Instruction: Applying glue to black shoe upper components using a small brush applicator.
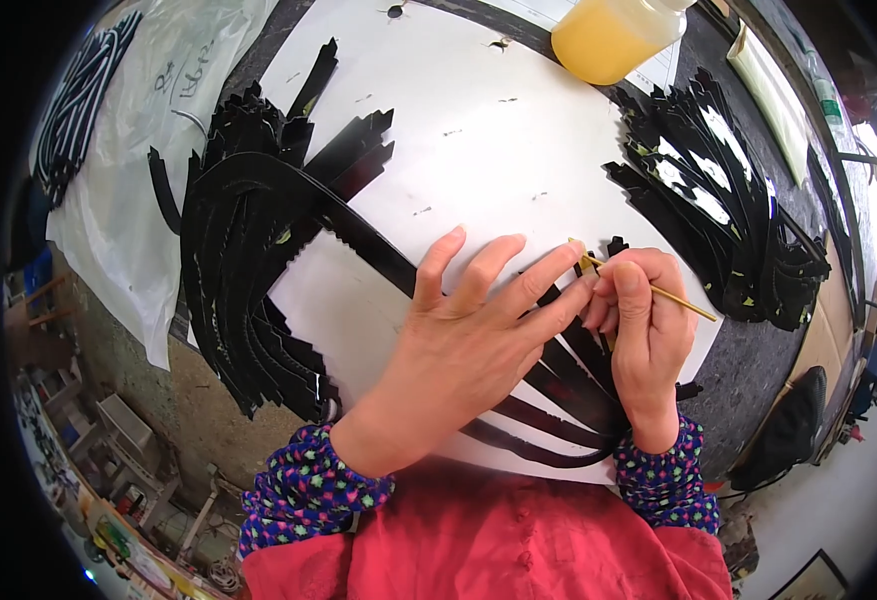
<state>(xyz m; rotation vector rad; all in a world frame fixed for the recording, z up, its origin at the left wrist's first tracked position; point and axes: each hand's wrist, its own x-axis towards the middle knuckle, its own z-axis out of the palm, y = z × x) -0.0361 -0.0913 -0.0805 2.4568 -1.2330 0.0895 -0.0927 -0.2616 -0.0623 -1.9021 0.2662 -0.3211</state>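
My left hand (473,345) lies palm down with its fingers stretched out over black strips (550,386) on a white board (498,150). Its index fingertip touches the end of one strip, beside a yellowish smear. In a pinch, my right hand (650,340) holds a thin yellow-brown stick (685,302), its tip slanting down to that strip end. Whether the tip carries bristles is too small to tell. The strips fan out beneath both hands and curve together below the right one. One long black strip (373,245) runs from the left pile toward my left hand.
A large pile of black strips (243,220) covers the board's left side. Another bundle (728,190) lies at the right, with yellow-green marks. A translucent bottle of yellow liquid (613,40) stands at the far edge. Clear plastic sheeting (138,170) and striped strips (83,100) lie far left.
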